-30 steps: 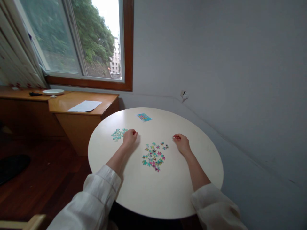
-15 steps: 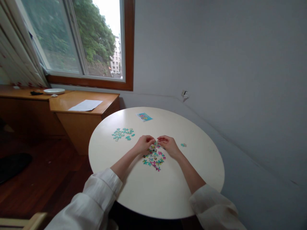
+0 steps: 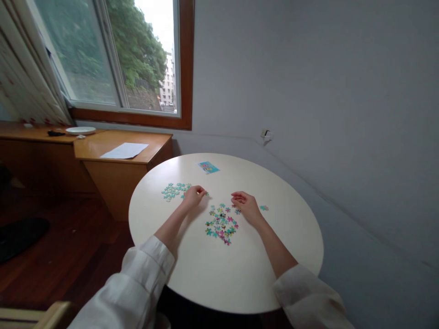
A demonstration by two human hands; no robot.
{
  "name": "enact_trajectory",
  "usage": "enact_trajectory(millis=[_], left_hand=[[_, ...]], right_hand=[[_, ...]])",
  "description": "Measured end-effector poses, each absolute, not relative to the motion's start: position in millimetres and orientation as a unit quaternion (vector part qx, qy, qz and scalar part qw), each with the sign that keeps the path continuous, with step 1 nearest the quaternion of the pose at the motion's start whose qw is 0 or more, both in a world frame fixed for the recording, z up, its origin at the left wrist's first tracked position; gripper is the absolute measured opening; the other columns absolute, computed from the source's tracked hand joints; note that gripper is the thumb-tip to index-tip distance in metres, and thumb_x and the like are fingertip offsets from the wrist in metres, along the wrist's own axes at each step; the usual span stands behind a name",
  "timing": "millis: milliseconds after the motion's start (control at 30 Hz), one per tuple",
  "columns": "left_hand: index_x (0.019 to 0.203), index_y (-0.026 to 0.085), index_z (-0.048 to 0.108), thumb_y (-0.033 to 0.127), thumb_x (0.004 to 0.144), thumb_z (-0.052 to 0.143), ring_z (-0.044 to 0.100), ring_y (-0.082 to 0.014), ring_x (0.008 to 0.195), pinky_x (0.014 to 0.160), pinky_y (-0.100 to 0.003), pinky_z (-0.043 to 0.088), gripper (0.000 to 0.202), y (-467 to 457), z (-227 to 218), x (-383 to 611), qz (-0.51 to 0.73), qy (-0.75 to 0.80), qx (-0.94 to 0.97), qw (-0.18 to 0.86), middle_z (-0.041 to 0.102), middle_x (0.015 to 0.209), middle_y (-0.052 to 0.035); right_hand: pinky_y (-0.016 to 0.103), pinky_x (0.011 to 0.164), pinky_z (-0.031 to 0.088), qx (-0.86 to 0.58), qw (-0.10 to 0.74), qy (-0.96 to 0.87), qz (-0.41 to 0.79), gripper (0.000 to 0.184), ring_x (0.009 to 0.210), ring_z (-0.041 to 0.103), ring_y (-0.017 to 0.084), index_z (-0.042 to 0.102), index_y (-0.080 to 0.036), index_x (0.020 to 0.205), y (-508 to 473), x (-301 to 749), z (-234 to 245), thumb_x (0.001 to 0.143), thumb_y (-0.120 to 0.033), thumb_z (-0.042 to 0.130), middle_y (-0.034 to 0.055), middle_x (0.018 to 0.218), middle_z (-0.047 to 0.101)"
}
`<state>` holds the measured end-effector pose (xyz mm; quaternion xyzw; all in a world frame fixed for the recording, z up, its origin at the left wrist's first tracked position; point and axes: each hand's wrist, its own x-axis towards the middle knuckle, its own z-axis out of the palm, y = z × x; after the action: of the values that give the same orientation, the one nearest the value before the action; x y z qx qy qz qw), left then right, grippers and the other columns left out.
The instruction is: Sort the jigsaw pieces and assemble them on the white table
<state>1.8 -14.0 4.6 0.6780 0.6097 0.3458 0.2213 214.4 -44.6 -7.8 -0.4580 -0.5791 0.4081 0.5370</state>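
Observation:
My left hand point(image 3: 194, 196) pinches a small greenish jigsaw puzzle piece point(image 3: 207, 194) above the table, close to the pile of teal puzzle pieces point(image 3: 170, 191) and partly covering it. My right hand point(image 3: 247, 208) hovers at the upper right of the multicoloured puzzle pieces point(image 3: 221, 224), fingers loosely bent and apart, with nothing visible in them. A few coloured pieces lie just under its fingertips. Off to the right of that hand sits a small teal and pink puzzle piece cluster point(image 3: 264, 208). Further back lies a blue picture card point(image 3: 208, 167).
Everything rests on a round white table point(image 3: 226, 278). Behind it on the left is a wooden desk point(image 3: 161, 142) bearing a paper sheet point(image 3: 125, 151) and a white plate point(image 3: 81, 130). A grey wall with a socket point(image 3: 265, 134) runs close along the back and right.
My left hand has moved left, away from the multicoloured pieces, carrying a puzzle piece toward the teal pile. My right hand has shifted slightly right, and the two hands are now apart.

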Motion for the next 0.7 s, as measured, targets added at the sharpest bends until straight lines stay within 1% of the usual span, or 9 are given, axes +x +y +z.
enact_trajectory(millis=[167,267,467,700], left_hand=[[0.070,0.016,0.066,0.032,0.075,0.052,0.057,-0.0190,0.073,0.078,-0.036,0.037,0.022,-12,7,-20,0.244,0.696,0.641,0.214,0.066,0.070,-0.0047],[0.066,0.017,0.066,0.031,0.074,0.053,0.056,-0.0213,0.079,0.082,-0.038,0.034,0.020,-13,6,-24,0.212,0.713,0.636,0.203,0.066,0.069,-0.0049],[0.063,0.018,0.066,0.033,0.069,0.058,0.052,-0.0262,0.090,0.080,-0.037,0.034,0.017,-14,9,-24,0.208,0.727,0.632,0.169,0.064,0.070,-0.0066],[0.067,0.019,0.066,0.031,0.066,0.060,0.044,-0.0306,0.099,0.078,-0.038,0.034,0.014,-12,9,-25,0.212,0.736,0.627,0.139,0.060,0.073,-0.0073]], right_hand=[[0.027,0.055,0.050,-0.467,0.536,-0.588,0.387,0.030,0.057,0.053,0.011,0.060,-0.017,0.078,-44,217,-11,0.055,-0.034,0.069,-0.0010,0.064,0.056],[0.026,0.055,0.050,-0.467,0.533,-0.593,0.382,0.030,0.056,0.053,0.010,0.060,-0.017,0.079,-44,216,-11,0.056,-0.033,0.068,-0.0010,0.065,0.056],[0.027,0.055,0.050,-0.466,0.527,-0.606,0.372,0.028,0.056,0.053,0.010,0.060,-0.017,0.079,-46,217,-10,0.058,-0.034,0.067,-0.0008,0.064,0.056],[0.028,0.057,0.050,-0.474,0.521,-0.606,0.370,0.029,0.056,0.054,0.011,0.059,-0.016,0.080,-46,217,-11,0.058,-0.033,0.066,-0.0008,0.064,0.056]])
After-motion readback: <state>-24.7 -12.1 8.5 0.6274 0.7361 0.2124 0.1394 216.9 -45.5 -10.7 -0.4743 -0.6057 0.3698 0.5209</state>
